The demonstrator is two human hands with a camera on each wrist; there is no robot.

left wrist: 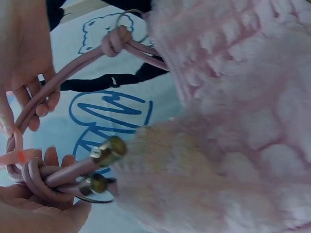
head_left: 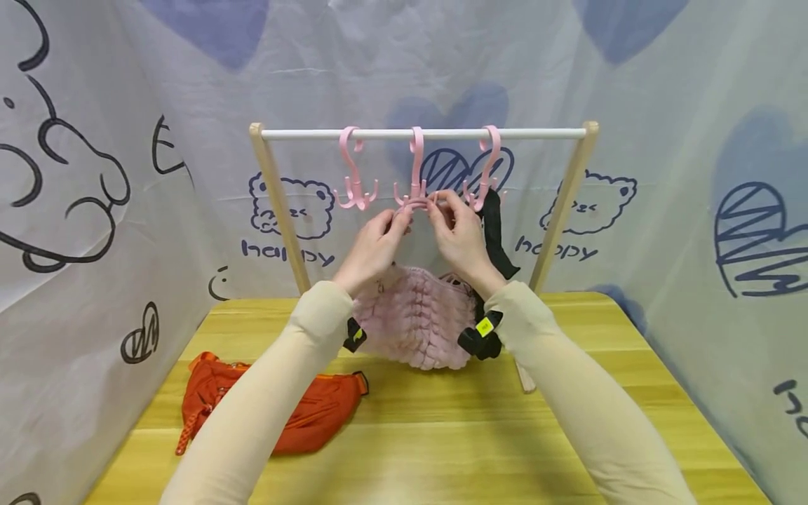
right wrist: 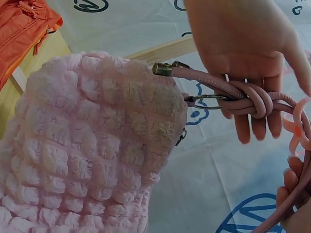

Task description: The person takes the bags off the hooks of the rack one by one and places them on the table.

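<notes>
A pink puffy quilted handbag [head_left: 418, 319] hangs below both hands by its rounded pink handle [head_left: 416, 203]. My left hand [head_left: 374, 245] pinches the handle's left part, beside a knot [right wrist: 258, 99] with two metal-tipped cord ends. Across from it, my right hand [head_left: 463, 242] grips the handle's right part, fingers curled round the cord in the left wrist view. The handle's top lies at the prongs of the middle pink hook [head_left: 416, 158]. One small prong [right wrist: 297, 130] shows against the cord between the hands in the right wrist view.
A white rail [head_left: 543, 133] on wooden posts carries a left pink hook [head_left: 352, 172] and a right one [head_left: 491, 165]. Off the right hook hangs a black strap [head_left: 495, 238], partly behind my right hand. An orange waist bag [head_left: 322, 414] lies on the wooden table [head_left: 442, 449], partly under my left forearm.
</notes>
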